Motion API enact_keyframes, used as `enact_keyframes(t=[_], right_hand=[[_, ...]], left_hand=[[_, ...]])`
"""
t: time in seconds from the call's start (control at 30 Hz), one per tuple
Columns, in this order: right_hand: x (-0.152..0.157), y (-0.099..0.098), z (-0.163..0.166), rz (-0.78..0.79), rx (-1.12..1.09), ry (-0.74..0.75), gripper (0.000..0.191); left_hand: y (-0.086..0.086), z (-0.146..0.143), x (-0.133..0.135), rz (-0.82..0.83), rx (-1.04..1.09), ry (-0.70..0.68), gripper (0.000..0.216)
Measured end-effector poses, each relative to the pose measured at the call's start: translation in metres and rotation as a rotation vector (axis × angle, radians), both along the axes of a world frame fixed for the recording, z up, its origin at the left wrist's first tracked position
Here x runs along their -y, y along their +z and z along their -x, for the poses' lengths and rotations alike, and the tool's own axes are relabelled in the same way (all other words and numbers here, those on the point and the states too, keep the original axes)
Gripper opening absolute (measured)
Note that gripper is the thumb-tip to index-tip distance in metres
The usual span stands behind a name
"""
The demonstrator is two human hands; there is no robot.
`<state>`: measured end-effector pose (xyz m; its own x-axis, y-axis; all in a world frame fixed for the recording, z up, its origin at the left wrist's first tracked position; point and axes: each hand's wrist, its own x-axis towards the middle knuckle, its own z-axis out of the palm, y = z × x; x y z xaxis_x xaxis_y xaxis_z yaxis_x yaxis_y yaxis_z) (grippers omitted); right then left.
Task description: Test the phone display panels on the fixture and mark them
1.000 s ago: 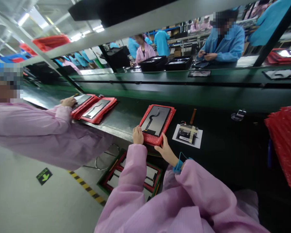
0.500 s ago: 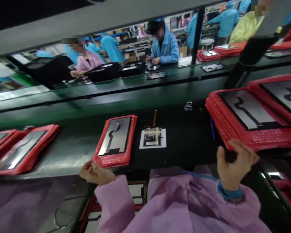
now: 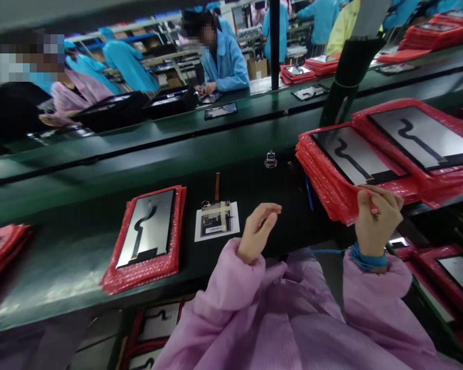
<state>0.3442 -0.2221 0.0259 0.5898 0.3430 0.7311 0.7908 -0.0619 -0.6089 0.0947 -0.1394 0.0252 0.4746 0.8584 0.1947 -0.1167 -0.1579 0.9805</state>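
My right hand (image 3: 376,216) pinches the near edge of the top red bubble-wrap sleeve on a stack (image 3: 347,169) at the right; a grey panel with a black flex cable lies on top. My left hand (image 3: 257,232) hovers over the dark bench with loosely curled fingers and holds nothing. Just left of it sits a small circuit board taped to a white card (image 3: 216,220). Further left lies a single red sleeve with a panel (image 3: 148,236) on the green belt.
A second red stack (image 3: 424,139) lies further right behind a black post (image 3: 343,82). A small metal clip (image 3: 270,159) sits at the bench's far edge. More red sleeves are at the far left (image 3: 2,246) and under the bench. Other workers in blue and pink coats sit across the line.
The view has swung right. My hands left the single red sleeve; my right hand reached the stack and took hold of its top sleeve, my left hand moved right over the bench.
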Motion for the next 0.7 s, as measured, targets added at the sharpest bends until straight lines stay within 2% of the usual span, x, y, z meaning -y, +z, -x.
enact_keyframes(t=[0.1,0.17,0.27,0.37,0.43,0.5,0.6,0.7], right_hand=[[0.001,0.002,0.003,-0.07,0.075,0.011,0.031],[0.001,0.0,0.007,-0.092,0.145,0.041,0.024],[0.004,-0.003,0.015,-0.074,0.28,0.142,0.014],[0.008,-0.005,0.024,-0.016,0.395,0.246,0.023],[0.013,-0.005,0.031,0.02,0.432,0.287,0.03],[0.02,-0.005,0.039,0.041,0.451,0.34,0.033],[0.034,-0.007,0.056,0.027,0.46,0.402,0.028],[0.045,-0.015,0.074,0.028,0.364,0.264,0.024]], left_hand=[[0.014,-0.049,-0.006,0.323,0.129,-0.253,0.046],[0.021,-0.087,-0.012,0.537,0.188,-0.339,0.044],[0.028,-0.137,-0.022,0.666,0.212,-0.33,0.031],[0.03,-0.163,-0.028,0.609,0.156,-0.227,0.033],[0.029,-0.162,-0.028,0.534,0.152,-0.178,0.039],[0.028,-0.147,-0.026,0.483,0.207,-0.156,0.039],[0.023,-0.104,-0.019,0.496,0.315,-0.108,0.044],[0.011,-0.048,-0.011,0.606,0.322,0.028,0.054]])
